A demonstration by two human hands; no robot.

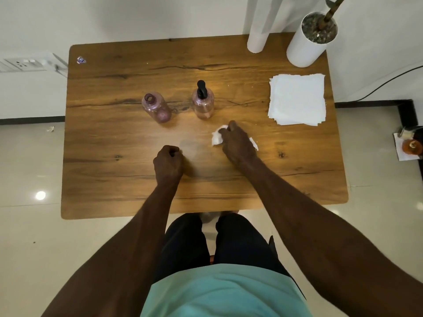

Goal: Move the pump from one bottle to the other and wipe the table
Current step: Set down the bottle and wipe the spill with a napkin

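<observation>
We see the pump (201, 89) sitting on the right bottle (203, 105), near the open bottle (156, 108). Our right hand (238, 143) squeezes a tissue (217, 137) on the worktop (114, 138); our left hand (168, 162) is a closed, empty-looking fist. A big wipe could bump the bottles over.

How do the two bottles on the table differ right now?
The right bottle carries the black pump; the left bottle has an open neck with nothing on it. The left bottle looks a deeper purple, the right bottle paler pink. The right bottle stands nearer the right hand and its tissue. Both are clear tinted plastic, upright, side by side and apart.
</observation>
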